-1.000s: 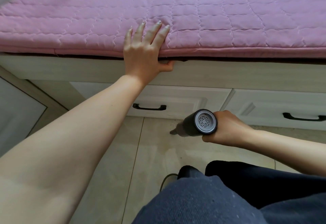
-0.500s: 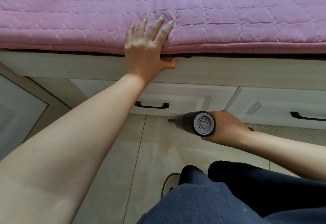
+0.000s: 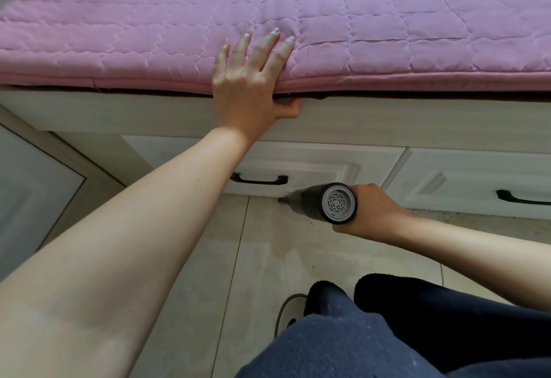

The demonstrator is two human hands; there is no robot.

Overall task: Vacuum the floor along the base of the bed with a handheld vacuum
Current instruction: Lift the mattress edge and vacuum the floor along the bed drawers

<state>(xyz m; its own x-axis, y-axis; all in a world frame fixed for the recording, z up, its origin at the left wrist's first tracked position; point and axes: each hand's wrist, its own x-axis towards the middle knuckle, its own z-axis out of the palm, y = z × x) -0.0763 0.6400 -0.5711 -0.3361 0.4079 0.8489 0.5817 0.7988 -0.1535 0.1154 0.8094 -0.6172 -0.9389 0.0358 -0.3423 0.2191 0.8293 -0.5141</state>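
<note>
below, pale floor tiles (image 3: 190, 273) meet white bed drawers (image 3: 316, 166).

Two drawers (image 3: 301, 166), two handles (image 3: 258, 180), one vacuum (image 3: 325, 202) (possibly more offscreen).

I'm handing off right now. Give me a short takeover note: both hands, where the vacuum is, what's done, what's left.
Left hand: fingers flat on the pink quilt, thumb hooked under the bed edge, bracing.
Right hand: grips the handheld vacuum, nozzle low at the seam where the tiled floor meets the left drawer.
Done: cannot tell which floor has been covered.
Left: grit shows along the base under the right drawer; specks on the tile near the nozzle.
</note>
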